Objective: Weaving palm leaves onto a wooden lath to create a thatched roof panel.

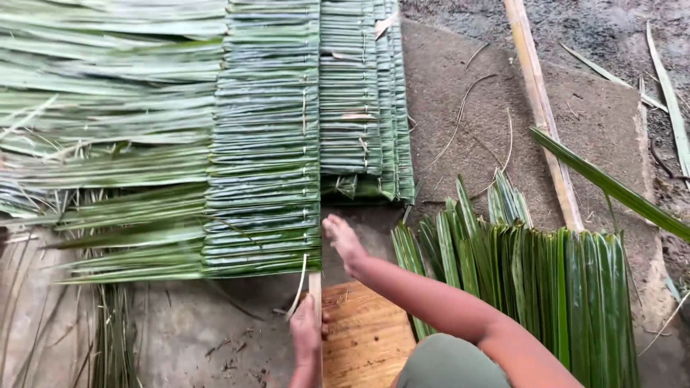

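A panel of folded green palm leaves (266, 144) lies on the ground, stitched in rows along a thin wooden batten (315, 282) whose bare end sticks out at the bottom. My left hand (306, 332) is closed around that batten end, beside a pale thin strip (297, 289) hanging from the last leaf. My right hand is out of view. My bare foot (342, 241) rests just right of the panel's lower corner, with the leg stretched out from the lower right.
A second stitched leaf panel (363, 93) lies under the first. A bundle of darker loose leaves (546, 287) fans out at the right. A bamboo pole (543, 108) crosses a brown mat (467, 86). A wooden board (366, 338) lies under my leg.
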